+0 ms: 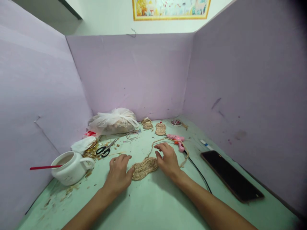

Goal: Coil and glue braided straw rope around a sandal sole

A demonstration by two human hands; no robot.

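A sole-shaped coil of braided jute rope (144, 168) lies flat on the table between my hands. From its upper edge a loose length of rope loops up and around to the right. My left hand (119, 172) is at the coil's left end, its fingers apart and the thumb by the coil's edge. At the right end is my right hand (168, 158), fingers curved and spread, with the thumb close to the coil. Whether either thumb presses on it I cannot tell. Beyond my right hand lies a pink glue gun (177, 140) with a black cord.
Scissors (107, 148), a white pot (72, 169) with a red stick, and a tied plastic bag (115, 121) are on the left. Two small woven rope pieces (160, 129) and a dish (176, 122) sit at the back. A phone (231, 175) lies right. Lilac panels enclose the table.
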